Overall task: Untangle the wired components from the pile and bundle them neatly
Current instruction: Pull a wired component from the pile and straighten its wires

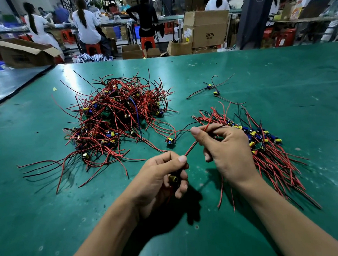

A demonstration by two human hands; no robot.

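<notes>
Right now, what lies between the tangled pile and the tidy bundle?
In the head view, one loose wired component lies on the green table there.

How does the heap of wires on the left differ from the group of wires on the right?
The left heap is a tangled mound with wires looping every way; the right group lies flatter, wires roughly parallel. The left heap looks bigger than the right group. Both hold red and black wires with small boards.
</notes>
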